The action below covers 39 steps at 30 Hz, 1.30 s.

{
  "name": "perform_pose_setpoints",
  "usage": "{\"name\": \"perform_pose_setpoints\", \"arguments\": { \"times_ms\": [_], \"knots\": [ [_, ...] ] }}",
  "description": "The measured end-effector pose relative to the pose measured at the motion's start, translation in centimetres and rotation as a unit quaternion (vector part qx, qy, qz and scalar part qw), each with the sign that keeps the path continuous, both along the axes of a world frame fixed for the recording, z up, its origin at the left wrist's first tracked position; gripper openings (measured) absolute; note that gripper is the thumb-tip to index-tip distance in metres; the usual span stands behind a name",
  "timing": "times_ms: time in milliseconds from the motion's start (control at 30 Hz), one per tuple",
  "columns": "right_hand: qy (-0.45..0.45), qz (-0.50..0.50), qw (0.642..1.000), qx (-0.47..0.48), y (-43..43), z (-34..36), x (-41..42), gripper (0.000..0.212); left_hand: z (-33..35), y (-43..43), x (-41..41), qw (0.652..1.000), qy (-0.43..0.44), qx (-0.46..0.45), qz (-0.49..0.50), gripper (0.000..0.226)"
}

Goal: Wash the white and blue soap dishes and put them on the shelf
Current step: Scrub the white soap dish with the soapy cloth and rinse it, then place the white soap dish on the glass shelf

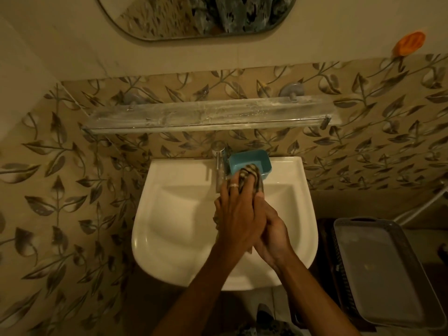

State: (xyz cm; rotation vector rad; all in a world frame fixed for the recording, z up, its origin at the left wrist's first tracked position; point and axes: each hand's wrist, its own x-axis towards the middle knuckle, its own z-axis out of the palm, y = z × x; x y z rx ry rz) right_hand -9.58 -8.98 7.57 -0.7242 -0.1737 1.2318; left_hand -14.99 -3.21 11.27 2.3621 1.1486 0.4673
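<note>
Overhead, head view: a person's two bare forearms reach in over a white washbasin (169,214) set against a leaf-patterned tiled wall.
Left hand (238,214): lies over the right one, fingers curled around a striped cloth (249,177); a pale ring shows on one finger.
Right hand (271,235): partly covered by the left, closed around the lower part of the same cloth.
Striped cloth: bunched between both hands, its upper end reaching into the blue soap dish.
Blue soap dish (251,160): sits on the back rim of the washbasin, just right of the chrome tap (220,163), open side up.
White soap dish: cannot be made out in this view.
Shelf (206,115): a long glass shelf with a metal rail, fixed to the wall above the tap, its surface streaked and cloudy.
Mirror (194,15): rounded, above the shelf.
Orange holder (409,43): stuck on the wall at upper right.
Grey tray (385,270): at lower right, beside the washbasin.
</note>
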Motion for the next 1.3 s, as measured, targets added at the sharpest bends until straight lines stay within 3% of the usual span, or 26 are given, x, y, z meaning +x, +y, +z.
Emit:
{"name": "perform_pose_setpoints", "arguments": {
  "times_ms": [167, 267, 367, 533, 600, 667, 800, 967, 1033, 1133, 1233, 1300],
  "knots": [
    [0.035, -0.020, 0.999, -0.001, 0.5, 0.4, 0.0, 0.035, -1.3, 3.5, -0.1, 0.971, -0.090, -0.205, 0.088, 0.050],
    [0.053, -0.026, 0.998, -0.016, 0.7, -0.1, 0.0, 0.037, -3.3, 2.4, -2.0, 0.947, -0.148, -0.267, 0.099, 0.044],
    [0.078, -0.050, 0.994, -0.053, 1.6, -0.8, 1.2, 0.039, -5.4, 2.1, -4.1, 0.943, -0.097, -0.300, 0.104, 0.039],
    [0.030, -0.061, 0.992, -0.104, 2.6, -1.4, 3.4, 0.037, -6.2, 9.8, -4.8, 0.914, -0.073, -0.317, 0.242, 0.049],
    [0.006, -0.043, 0.993, -0.112, 2.5, -1.5, 3.4, 0.033, -5.7, 13.6, -4.2, 0.908, -0.068, -0.311, 0.272, 0.066],
    [-0.019, -0.024, 0.992, -0.122, 2.2, -1.6, 3.2, 0.027, -5.3, 17.0, -3.5, 0.925, -0.040, -0.274, 0.258, 0.074],
    [-0.062, -0.007, 0.988, -0.143, 1.1, -2.1, 3.3, 0.032, -7.2, 23.2, -2.6, 0.985, 0.003, -0.116, 0.127, 0.066],
    [-0.115, 0.004, 0.981, -0.154, 0.2, -1.9, 3.9, 0.030, -11.5, 26.4, -1.3, 0.996, 0.088, 0.000, -0.029, 0.062],
    [-0.158, 0.012, 0.975, -0.155, 0.1, -1.6, 4.2, 0.029, -12.1, 25.6, -1.3, 0.999, 0.029, -0.031, -0.029, 0.056],
    [-0.267, 0.038, 0.952, -0.147, 0.4, -1.2, 4.5, 0.028, -11.5, 23.3, -2.1, 0.994, -0.067, -0.074, 0.048, 0.046],
    [-0.389, 0.098, 0.909, -0.117, 1.6, -0.4, 4.4, 0.025, -8.3, 19.2, -2.9, 0.968, -0.181, -0.155, 0.084, 0.024],
    [-0.442, 0.134, 0.882, -0.091, 3.1, -0.3, 4.1, 0.022, -5.9, 16.6, -3.6, 0.938, -0.220, -0.256, 0.075, 0.019]
  ]
}}
